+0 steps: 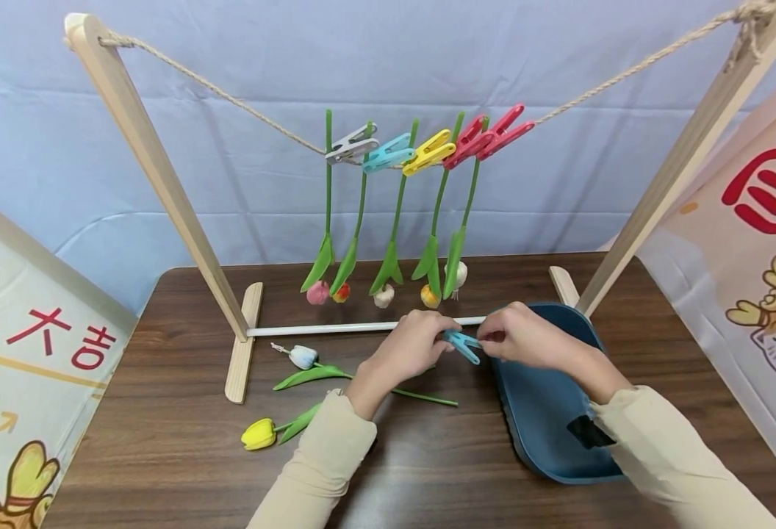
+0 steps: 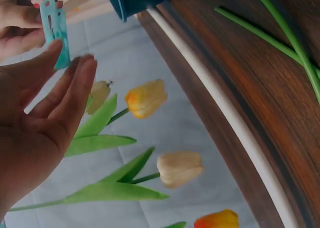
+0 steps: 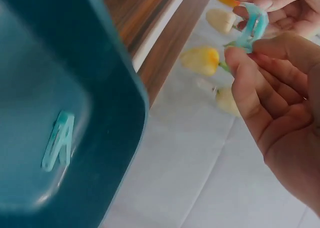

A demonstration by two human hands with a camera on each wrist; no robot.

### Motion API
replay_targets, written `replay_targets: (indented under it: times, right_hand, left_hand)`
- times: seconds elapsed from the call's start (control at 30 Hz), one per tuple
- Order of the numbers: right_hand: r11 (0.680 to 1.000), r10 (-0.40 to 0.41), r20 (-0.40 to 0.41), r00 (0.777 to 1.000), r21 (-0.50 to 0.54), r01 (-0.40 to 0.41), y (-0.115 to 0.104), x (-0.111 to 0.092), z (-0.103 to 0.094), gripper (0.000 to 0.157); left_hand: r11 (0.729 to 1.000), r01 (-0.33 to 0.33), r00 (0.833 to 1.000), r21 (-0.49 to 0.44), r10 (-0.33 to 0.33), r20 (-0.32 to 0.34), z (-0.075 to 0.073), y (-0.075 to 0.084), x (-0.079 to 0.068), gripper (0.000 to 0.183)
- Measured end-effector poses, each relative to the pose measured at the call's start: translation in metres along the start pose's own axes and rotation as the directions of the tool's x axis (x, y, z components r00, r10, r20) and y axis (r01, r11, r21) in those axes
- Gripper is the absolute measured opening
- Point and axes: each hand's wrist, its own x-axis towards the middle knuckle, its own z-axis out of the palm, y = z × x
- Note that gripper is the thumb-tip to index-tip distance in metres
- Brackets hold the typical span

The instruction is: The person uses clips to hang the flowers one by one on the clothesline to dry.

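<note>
A light blue clothespin (image 1: 462, 345) is held between the two hands over the table, beside the dark blue bin (image 1: 512, 433). My left hand (image 1: 414, 344) pinches one end of it between thumb and fingers. At its other end, the thumb and index finger of my right hand (image 1: 527, 336) pinch it above the bin's near-left rim. In the right wrist view a second light blue clothespin (image 3: 59, 140) lies inside the bin. On the table left of the hands are a white-blue artificial tulip (image 1: 303, 358) and a yellow one (image 1: 259, 435), partly hidden by the left arm.
Several artificial tulips hang heads down from a rope (image 1: 209, 87), clipped by a grey clothespin (image 1: 351, 145), a blue, a yellow and two red ones. Wooden posts (image 1: 156, 176) carry the rope. A white rod (image 1: 322, 328) joins their feet across the table.
</note>
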Motion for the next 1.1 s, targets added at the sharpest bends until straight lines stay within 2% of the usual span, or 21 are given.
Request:
replay_targets:
  times: [0.07, 0.17, 0.33, 0.47, 0.57, 0.6, 0.67, 0.8, 0.93, 1.1]
  right_hand:
    - [1.0, -0.008, -0.039, 0.999, 0.015, 0.008, -0.002, 0.001, 0.003, 0.015]
    - [0.999, -0.021, -0.124, 0.992, 0.047, 0.027, -0.002, 0.002, 0.009, 0.004]
    - [0.998, -0.03, -0.247, 0.969, 0.053, 0.044, 0.0, 0.0, 0.019, 0.021]
    - [0.998, 0.016, -0.286, 0.958, 0.059, 0.001, 0.003, -0.004, 0.02, 0.023]
    - [0.997, 0.072, -0.295, 0.953, 0.048, -0.061, 0.007, -0.01, 0.017, 0.023]
    - [0.996, 0.086, -0.299, 0.951, 0.037, -0.078, 0.009, -0.013, 0.016, 0.023]
    - [0.995, 0.099, -0.312, 0.945, 0.012, -0.1, 0.015, -0.019, 0.015, 0.022]
    - [0.992, 0.117, -0.336, 0.935, -0.01, -0.127, 0.026, -0.032, 0.014, 0.021]
    - [0.985, 0.165, -0.325, 0.931, 0.006, -0.172, 0.036, -0.042, 0.015, 0.02]
    - [0.975, 0.223, -0.308, 0.925, 0.06, -0.215, 0.041, -0.05, 0.014, 0.023]
  left_hand:
    - [1.0, 0.002, 1.0, -0.023, -0.002, 0.0, -0.003, -0.002, -0.003, 0.014]
    - [0.998, 0.024, 0.999, -0.061, -0.026, -0.037, -0.007, -0.005, -0.007, 0.012]
    - [0.993, 0.054, 0.993, -0.1, -0.064, -0.096, -0.01, -0.008, -0.012, 0.017]
    - [0.993, 0.087, 0.992, -0.078, -0.093, -0.079, -0.008, -0.016, -0.018, 0.021]
    - [0.987, 0.161, 0.987, 0.007, -0.16, -0.018, -0.008, -0.03, -0.026, 0.014]
    - [0.98, 0.191, 0.982, 0.047, -0.191, 0.005, -0.008, -0.035, -0.029, 0.011]
    - [0.958, 0.257, 0.963, 0.128, -0.265, 0.048, -0.007, -0.046, -0.035, 0.018]
    - [0.901, 0.369, 0.913, 0.227, -0.397, 0.091, -0.001, -0.064, -0.045, 0.026]
    - [0.861, 0.426, 0.877, 0.277, -0.468, 0.105, 0.008, -0.074, -0.052, 0.019]
    - [0.822, 0.466, 0.85, 0.327, -0.518, 0.091, 0.019, -0.08, -0.056, 0.012]
